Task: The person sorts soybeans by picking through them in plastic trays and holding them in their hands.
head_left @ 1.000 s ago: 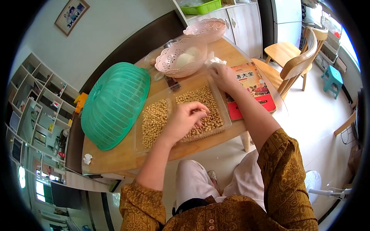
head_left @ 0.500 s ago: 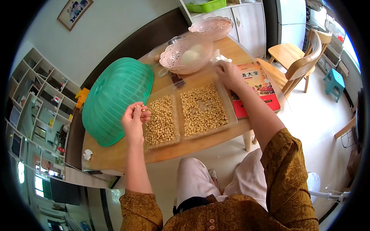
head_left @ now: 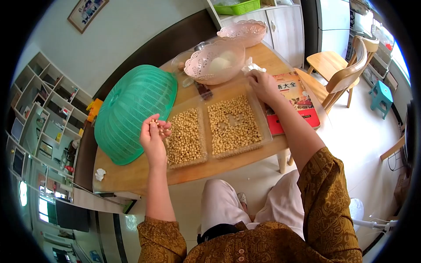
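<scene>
My left hand (head_left: 154, 138) is curled, palm partly up, over the left edge of the left tray, with a few small round beige beans (head_left: 158, 124) in its fingers. Below and beside it, the clear left tray (head_left: 186, 165) is filled with the same kind of beans. A second clear tray (head_left: 239, 152) adjoins it, its beans thinner toward the middle, where the bottom shows. My right hand (head_left: 265, 87) is past that tray's far right corner, fingertips bent down and pinched together next to a crumpled white tissue (head_left: 253, 65); what they hold is hidden.
A green mesh food cover (head_left: 133, 111) stands at the left. Pink lace-edged bowls (head_left: 215, 63) are at the back. A red book (head_left: 296, 103) lies under my right forearm. Another crumpled tissue (head_left: 100, 174) is near the left table edge. Wooden chairs (head_left: 346, 76) stand at the right.
My left hand's fingers have opened slightly, showing more of the beans in it. My right hand stays near the tissue, nearly unmoved. The view has shifted a little.
</scene>
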A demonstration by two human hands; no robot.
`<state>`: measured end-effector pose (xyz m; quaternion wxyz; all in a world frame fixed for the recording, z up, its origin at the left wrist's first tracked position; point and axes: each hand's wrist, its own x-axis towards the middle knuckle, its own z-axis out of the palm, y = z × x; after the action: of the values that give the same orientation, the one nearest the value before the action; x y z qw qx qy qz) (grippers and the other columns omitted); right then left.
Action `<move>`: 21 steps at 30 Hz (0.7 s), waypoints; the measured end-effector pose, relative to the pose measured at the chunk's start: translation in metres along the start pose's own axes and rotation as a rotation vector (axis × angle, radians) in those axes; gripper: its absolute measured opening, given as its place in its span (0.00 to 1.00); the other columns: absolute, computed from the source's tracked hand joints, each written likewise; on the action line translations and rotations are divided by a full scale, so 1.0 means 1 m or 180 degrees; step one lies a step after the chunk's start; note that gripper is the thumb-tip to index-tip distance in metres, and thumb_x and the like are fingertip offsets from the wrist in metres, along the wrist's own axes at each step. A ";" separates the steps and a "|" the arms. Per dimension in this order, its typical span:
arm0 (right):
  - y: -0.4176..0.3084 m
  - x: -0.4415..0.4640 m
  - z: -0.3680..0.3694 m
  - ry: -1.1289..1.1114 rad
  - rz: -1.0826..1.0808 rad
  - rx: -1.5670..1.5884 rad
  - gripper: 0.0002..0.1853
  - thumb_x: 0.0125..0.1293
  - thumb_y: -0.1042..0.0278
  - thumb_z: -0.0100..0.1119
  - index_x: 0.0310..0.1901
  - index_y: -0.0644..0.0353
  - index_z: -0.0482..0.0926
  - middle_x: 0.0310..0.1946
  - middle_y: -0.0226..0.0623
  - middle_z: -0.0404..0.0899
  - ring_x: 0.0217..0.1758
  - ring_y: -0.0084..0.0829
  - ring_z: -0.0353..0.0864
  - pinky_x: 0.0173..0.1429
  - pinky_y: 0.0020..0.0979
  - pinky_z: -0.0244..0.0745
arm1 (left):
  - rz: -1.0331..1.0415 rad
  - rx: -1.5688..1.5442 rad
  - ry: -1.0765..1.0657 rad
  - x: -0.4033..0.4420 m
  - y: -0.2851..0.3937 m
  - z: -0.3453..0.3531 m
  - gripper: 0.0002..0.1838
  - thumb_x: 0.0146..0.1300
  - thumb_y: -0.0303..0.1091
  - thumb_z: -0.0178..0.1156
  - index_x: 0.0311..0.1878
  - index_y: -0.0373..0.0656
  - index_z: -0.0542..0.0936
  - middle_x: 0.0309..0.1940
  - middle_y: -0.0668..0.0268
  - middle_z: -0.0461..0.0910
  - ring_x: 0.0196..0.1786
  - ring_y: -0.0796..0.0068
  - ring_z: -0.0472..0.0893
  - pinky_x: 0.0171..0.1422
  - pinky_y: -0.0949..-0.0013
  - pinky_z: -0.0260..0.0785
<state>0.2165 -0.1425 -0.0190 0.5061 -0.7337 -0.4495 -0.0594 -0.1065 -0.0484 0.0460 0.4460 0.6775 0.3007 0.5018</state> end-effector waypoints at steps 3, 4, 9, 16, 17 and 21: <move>0.001 0.000 0.000 0.0016 0.0009 -0.0003 0.11 0.61 0.62 0.52 0.37 0.57 0.80 0.33 0.46 0.81 0.38 0.47 0.79 0.43 0.43 0.73 | 0.0062 0.0012 -0.0024 -0.002 0.001 0.002 0.13 0.72 0.32 0.41 0.48 0.36 0.73 0.34 0.65 0.75 0.38 0.75 0.78 0.43 0.72 0.72; 0.001 0.000 0.001 0.0008 0.0034 -0.0011 0.11 0.61 0.62 0.52 0.37 0.57 0.80 0.33 0.45 0.81 0.38 0.47 0.79 0.43 0.43 0.73 | 0.0063 0.0014 -0.0032 -0.001 -0.001 0.000 0.13 0.72 0.32 0.41 0.48 0.36 0.73 0.34 0.65 0.75 0.38 0.75 0.78 0.43 0.72 0.72; 0.000 0.000 0.000 -0.0013 0.0023 -0.0061 0.11 0.61 0.62 0.51 0.37 0.57 0.80 0.32 0.45 0.81 0.37 0.47 0.79 0.42 0.43 0.73 | 0.0583 0.1148 -0.0188 -0.001 -0.003 -0.008 0.10 0.66 0.29 0.45 0.38 0.36 0.76 0.37 0.64 0.75 0.45 0.68 0.76 0.53 0.67 0.66; -0.001 -0.001 0.000 0.0007 0.0013 0.0000 0.10 0.61 0.62 0.51 0.36 0.58 0.80 0.32 0.45 0.81 0.37 0.47 0.79 0.42 0.43 0.73 | 0.1238 0.1921 -0.1484 -0.021 0.040 0.045 0.10 0.58 0.25 0.58 0.44 0.39 0.79 0.40 0.63 0.77 0.46 0.68 0.76 0.54 0.68 0.66; -0.001 -0.001 0.000 0.0004 0.0012 -0.0002 0.10 0.61 0.62 0.51 0.36 0.58 0.80 0.32 0.45 0.81 0.37 0.47 0.79 0.42 0.43 0.73 | 0.1166 0.1828 -0.1950 -0.023 0.045 0.054 0.13 0.55 0.25 0.61 0.46 0.39 0.79 0.40 0.63 0.77 0.45 0.69 0.77 0.53 0.68 0.67; -0.001 0.000 0.000 -0.0001 -0.0028 -0.0005 0.10 0.61 0.62 0.51 0.36 0.58 0.80 0.32 0.45 0.81 0.37 0.47 0.79 0.42 0.43 0.73 | 0.0680 0.1951 -0.3092 -0.027 0.054 0.085 0.17 0.51 0.27 0.65 0.47 0.40 0.79 0.39 0.63 0.77 0.41 0.69 0.78 0.48 0.69 0.70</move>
<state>0.2158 -0.1425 -0.0188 0.5051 -0.7322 -0.4527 -0.0618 -0.0368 -0.1196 0.0756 0.2632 0.9546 0.1231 0.0659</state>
